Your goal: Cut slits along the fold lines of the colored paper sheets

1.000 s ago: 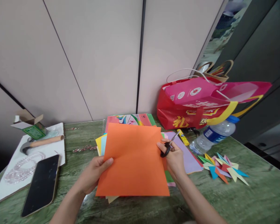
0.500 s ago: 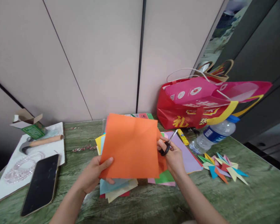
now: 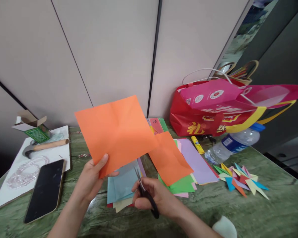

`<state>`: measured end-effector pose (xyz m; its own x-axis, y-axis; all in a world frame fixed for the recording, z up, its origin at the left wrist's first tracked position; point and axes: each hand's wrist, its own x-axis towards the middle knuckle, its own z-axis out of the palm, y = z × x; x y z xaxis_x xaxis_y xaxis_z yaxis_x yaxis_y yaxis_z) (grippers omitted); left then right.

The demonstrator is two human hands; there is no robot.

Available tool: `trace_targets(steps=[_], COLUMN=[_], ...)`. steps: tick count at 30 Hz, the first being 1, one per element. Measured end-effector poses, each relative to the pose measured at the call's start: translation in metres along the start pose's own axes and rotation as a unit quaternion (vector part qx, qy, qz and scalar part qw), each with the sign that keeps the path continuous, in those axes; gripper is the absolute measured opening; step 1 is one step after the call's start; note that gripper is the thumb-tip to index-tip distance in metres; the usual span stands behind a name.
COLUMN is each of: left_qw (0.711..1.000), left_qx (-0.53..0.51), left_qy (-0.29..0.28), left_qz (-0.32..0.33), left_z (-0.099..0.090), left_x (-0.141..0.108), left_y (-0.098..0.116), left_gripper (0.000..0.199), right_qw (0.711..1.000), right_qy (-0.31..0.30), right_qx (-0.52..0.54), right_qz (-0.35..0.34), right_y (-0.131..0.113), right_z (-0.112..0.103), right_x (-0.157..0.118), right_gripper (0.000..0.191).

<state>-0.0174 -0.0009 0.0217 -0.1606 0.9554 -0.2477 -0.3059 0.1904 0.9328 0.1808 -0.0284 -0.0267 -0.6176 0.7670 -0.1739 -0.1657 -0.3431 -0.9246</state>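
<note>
An orange sheet of paper [image 3: 116, 129] is raised over the table, its lower left corner pinched in my left hand [image 3: 94, 177]. Black-handled scissors [image 3: 147, 196] are in my right hand [image 3: 159, 195], their metal blades pointing up and nearly closed, apart from the sheet. Beneath the raised sheet lies a stack of blue and cream papers [image 3: 123, 183]. A narrower orange piece [image 3: 170, 158] rests on green and pink papers to the right, beside a purple sheet [image 3: 197, 162].
A phone [image 3: 45, 190], hammer [image 3: 49, 144], beads [image 3: 24, 173] and green box [image 3: 38, 133] are at the left. On the right stand a red bag [image 3: 201, 114], a water bottle [image 3: 233, 143], a glue stick [image 3: 197, 144] and folded paper pieces [image 3: 242, 180].
The large orange sheet has moved up and left and is tilted. My right hand has come down and left with the scissors, uncovering the narrower orange piece.
</note>
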Motion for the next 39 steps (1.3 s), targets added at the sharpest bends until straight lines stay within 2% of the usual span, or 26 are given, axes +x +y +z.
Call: trace_targets(steps=[9,15,32,39], left_qw=[0.999,0.998,0.998,0.998], left_qx=[0.007,0.013,0.024,0.019], left_qy=[-0.04,-0.048,-0.045,-0.052], left_qz=[-0.037,-0.047,-0.041,-0.037], left_z=[0.012,0.016,0.014,0.015], left_x=[-0.008,-0.011,-0.011,-0.011], left_y=[-0.009,-0.01,-0.008,-0.009], left_gripper=[0.029,0.023,0.03,0.025], right_qw=[0.999,0.999,0.999,0.998], right_qy=[0.029,0.037,0.041,0.045], right_qx=[0.008,0.006,-0.023,-0.029], right_qz=[-0.019,-0.016,-0.017,-0.023], right_y=[-0.004,-0.006,-0.008,-0.006], right_z=[-0.005,-0.004,-0.004,-0.005], right_x=[0.002,0.002,-0.001,0.0], right_gripper=[0.047,0.049,0.048,0.048])
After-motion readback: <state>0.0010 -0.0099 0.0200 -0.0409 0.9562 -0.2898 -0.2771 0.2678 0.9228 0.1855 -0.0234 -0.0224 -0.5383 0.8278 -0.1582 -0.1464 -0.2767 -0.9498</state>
